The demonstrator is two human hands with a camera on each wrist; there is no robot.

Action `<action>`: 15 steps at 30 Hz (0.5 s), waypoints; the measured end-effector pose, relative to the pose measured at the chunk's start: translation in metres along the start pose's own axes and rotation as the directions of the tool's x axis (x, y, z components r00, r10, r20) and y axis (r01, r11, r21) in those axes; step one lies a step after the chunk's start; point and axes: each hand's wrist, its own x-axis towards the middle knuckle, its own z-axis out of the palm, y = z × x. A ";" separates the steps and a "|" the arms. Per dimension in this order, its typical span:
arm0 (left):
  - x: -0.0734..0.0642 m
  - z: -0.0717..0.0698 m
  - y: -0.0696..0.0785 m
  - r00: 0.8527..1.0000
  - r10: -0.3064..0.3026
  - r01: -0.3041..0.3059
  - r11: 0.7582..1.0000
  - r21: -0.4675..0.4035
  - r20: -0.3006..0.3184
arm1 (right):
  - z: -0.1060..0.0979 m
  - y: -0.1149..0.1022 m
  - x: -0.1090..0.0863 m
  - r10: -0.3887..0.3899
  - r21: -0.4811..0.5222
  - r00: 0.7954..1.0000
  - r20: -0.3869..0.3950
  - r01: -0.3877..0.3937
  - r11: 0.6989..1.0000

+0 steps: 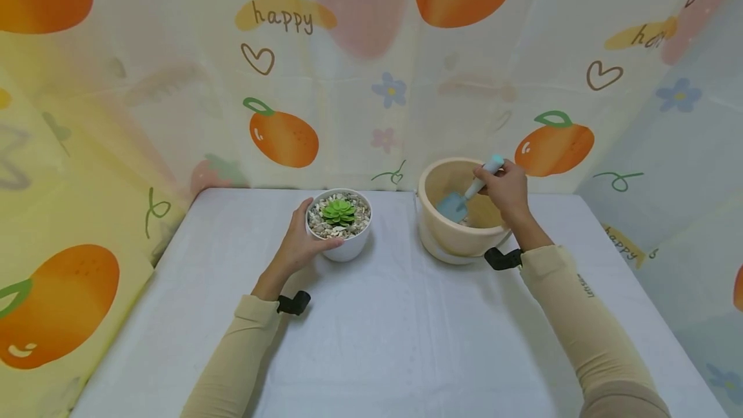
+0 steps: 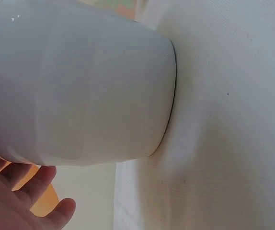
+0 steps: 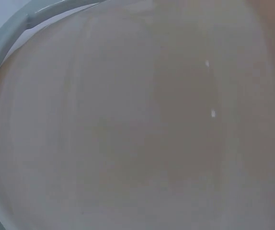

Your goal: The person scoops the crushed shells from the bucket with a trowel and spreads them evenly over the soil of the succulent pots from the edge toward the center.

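Observation:
On the left, a white flowerpot point(image 1: 347, 249) stands on the table, filled with pale pebbles point(image 1: 318, 221) around a green succulent point(image 1: 339, 211). My left hand point(image 1: 300, 240) holds this pot at its left side, thumb across the front and fingers round the far side. The pot wall point(image 2: 89, 86) fills much of the left wrist view. My right hand point(image 1: 507, 192) grips the pale handle of a small blue-grey trowel point(image 1: 453, 207). The trowel's blade is inside a larger beige pot point(image 1: 461, 240), tilted down to the left. What lies under the blade is mostly hidden.
A white cloth point(image 1: 383, 340) covers the table. Printed curtains point(image 1: 348, 82) hang behind and at both sides, close to the back edge. A pale grey curved band point(image 3: 13, 33) runs round the beige pot in the right wrist view.

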 end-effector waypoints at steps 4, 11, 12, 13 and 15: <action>-0.001 -0.001 0.001 1.000 0.004 -0.004 1.000 0.005 -0.002 | 0.002 0.000 0.000 0.017 -0.054 0.999 0.045 -0.014 0.998; 0.000 -0.001 0.001 1.000 0.004 -0.004 1.000 0.002 -0.004 | 0.004 0.001 -0.001 0.055 -0.144 0.991 0.121 -0.037 0.989; 0.000 0.000 0.001 1.000 0.003 -0.003 1.000 0.002 -0.002 | 0.004 0.001 0.000 0.061 -0.147 0.991 0.115 -0.044 0.988; 0.000 0.000 0.001 1.000 0.001 -0.001 1.000 0.003 0.000 | 0.003 0.001 0.000 0.066 -0.152 0.992 0.107 -0.049 0.987; 0.000 0.000 0.000 1.000 -0.001 0.001 1.000 0.007 0.004 | 0.002 0.001 -0.001 0.075 -0.164 0.993 0.087 -0.060 0.985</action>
